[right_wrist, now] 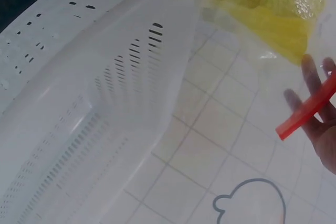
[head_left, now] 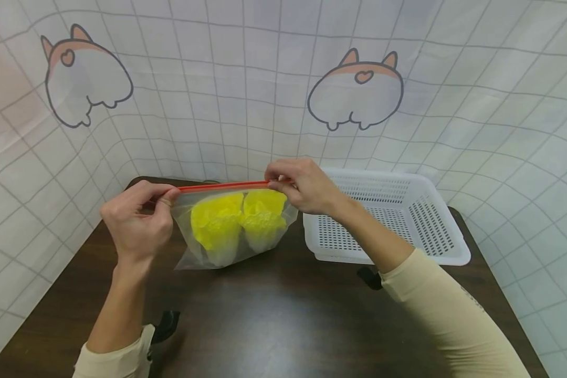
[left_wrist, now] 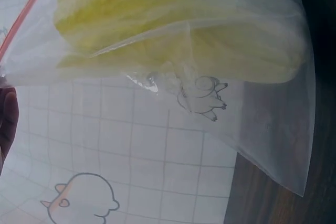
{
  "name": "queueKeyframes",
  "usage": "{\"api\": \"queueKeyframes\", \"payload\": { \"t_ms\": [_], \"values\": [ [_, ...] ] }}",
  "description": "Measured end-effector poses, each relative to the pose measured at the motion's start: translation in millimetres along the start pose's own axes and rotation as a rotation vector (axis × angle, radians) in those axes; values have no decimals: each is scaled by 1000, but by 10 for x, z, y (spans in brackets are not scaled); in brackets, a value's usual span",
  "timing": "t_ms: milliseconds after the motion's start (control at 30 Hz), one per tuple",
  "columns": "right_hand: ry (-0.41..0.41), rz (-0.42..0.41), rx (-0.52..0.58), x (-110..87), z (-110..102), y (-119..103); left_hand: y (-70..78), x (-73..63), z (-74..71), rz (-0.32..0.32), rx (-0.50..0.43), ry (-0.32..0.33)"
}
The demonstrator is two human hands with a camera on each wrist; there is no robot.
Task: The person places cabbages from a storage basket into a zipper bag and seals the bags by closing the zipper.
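A clear zip bag (head_left: 242, 249) hangs upright above the table, its red zip edge (head_left: 222, 186) stretched along the top. Inside lie two heads of napa cabbage (head_left: 217, 223), yellow and crinkled above, white below. My left hand (head_left: 139, 220) pinches the left end of the red edge between thumb and fingers. Toward the other end, my right hand (head_left: 302, 186) pinches the same edge. Seen from the left wrist, the yellow cabbage (left_wrist: 178, 51) fills much of the bag. In the right wrist view, the red strip (right_wrist: 307, 107) crosses the fingers.
On the right side of the dark wooden table (head_left: 264, 325) stands a white perforated plastic basket (head_left: 434, 254), close beside the right forearm. A white grid-patterned curtain (head_left: 245, 105) with cartoon animal prints surrounds the table at the back and sides.
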State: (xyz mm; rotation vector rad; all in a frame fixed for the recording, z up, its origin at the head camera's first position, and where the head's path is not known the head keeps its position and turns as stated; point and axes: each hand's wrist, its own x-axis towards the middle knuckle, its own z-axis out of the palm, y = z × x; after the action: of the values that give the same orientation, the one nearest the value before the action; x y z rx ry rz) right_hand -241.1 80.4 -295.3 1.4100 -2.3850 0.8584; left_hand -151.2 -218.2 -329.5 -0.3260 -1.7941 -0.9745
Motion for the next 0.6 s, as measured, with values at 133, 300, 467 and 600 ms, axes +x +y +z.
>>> {"api": "queueKeyframes", "payload": {
  "t_ms": [133,300,467,600],
  "values": [
    [-20,0,-15,10,-26,-3,-8,1,0,-3,0,-1],
    [-35,-18,-18,0,-51,14,1,-13,8,-5,-19,-5],
    [-37,-27,5,-19,-68,13,14,-23,10,-7,-24,-6],
    [-70,16,64,-51,-70,-30,20,-27,-17,-10,-31,-12]
  ]
}}
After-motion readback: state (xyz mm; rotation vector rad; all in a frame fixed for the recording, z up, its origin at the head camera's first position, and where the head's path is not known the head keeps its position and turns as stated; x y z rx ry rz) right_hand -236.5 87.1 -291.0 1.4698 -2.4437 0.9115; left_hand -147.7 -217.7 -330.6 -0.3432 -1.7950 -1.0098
